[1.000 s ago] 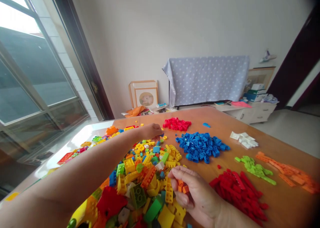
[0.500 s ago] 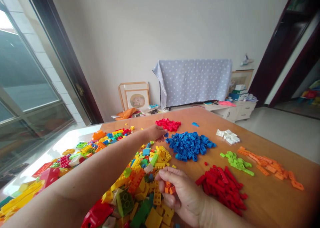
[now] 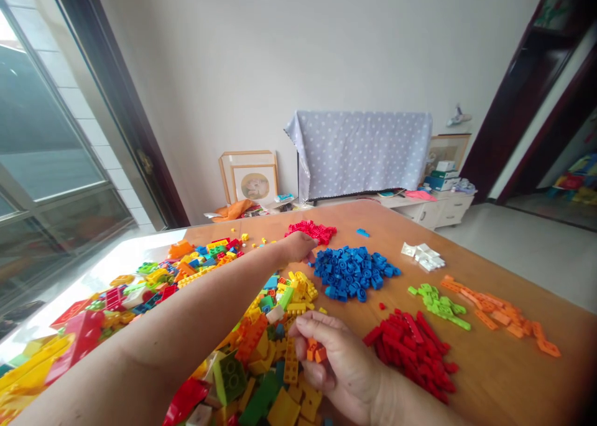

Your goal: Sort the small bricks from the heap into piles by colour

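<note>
My left hand (image 3: 299, 247) is stretched across to the far side, between the small red brick pile (image 3: 317, 230) and the blue brick pile (image 3: 353, 272). Its fingers are bent, and what they hold, if anything, is hidden. Nearer to me, my right hand (image 3: 342, 357) is closed around small orange bricks (image 3: 316, 351). It hovers over the right edge of a mixed heap of mostly yellow bricks (image 3: 284, 407). Just right of this hand lies a pile of long red bricks (image 3: 413, 351).
Light green pieces (image 3: 439, 305), orange pieces (image 3: 508, 311) and white pieces (image 3: 424, 256) lie on the brown table (image 3: 499, 376) to the right. More mixed bricks (image 3: 153, 283) spread along the left. Behind stands a cabinet under a dotted cloth (image 3: 364, 155).
My left hand has moved slightly farther away, toward the small red pile, and the blue brick by its fingertips is now mostly hidden. My right hand still holds the orange bricks.
</note>
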`<state>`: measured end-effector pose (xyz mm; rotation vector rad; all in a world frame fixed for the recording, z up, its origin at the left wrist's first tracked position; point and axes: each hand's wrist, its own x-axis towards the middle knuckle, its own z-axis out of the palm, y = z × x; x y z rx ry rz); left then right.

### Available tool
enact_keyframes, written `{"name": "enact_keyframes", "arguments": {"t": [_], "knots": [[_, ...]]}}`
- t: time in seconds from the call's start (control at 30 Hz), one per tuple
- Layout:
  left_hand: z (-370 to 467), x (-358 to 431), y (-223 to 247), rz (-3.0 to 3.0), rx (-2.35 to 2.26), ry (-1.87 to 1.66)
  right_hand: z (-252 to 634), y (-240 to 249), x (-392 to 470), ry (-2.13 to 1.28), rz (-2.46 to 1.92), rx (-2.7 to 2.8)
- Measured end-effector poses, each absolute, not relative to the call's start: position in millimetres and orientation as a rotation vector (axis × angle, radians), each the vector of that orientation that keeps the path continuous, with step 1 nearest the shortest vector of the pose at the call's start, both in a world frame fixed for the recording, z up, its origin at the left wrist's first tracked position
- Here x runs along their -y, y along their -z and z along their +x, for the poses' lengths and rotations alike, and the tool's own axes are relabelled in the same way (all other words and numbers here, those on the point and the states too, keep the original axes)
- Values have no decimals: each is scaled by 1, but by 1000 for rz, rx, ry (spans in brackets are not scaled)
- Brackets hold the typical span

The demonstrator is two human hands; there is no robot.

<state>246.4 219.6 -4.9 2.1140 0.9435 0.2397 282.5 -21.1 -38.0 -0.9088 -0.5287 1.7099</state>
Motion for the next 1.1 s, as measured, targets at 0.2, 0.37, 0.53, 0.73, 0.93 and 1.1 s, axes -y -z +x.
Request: {"name": "enact_keyframes", "arguments": {"t": [0.2, 0.37, 0.53, 0.73, 0.93, 1.1], "knots": [[216, -233, -10, 2085, -1041, -255, 282, 38, 20, -1704, -905, 535], [174, -232, -22, 2125, -1128, -173, 282, 39, 20, -1713, -916, 530], [149, -223, -23, 2192, -1161, -115, 281, 40, 22, -1711, -914, 539], [130, -220, -32, 2283, -1099, -138, 282, 40, 21, -1707, -925, 556], [74, -221, -52, 2357, -1164, -253, 281, 44, 25, -1691, -934, 581], [20, -223, -64, 2365, -1452, -264, 280, 44, 27, -1702, -962, 596]]}}
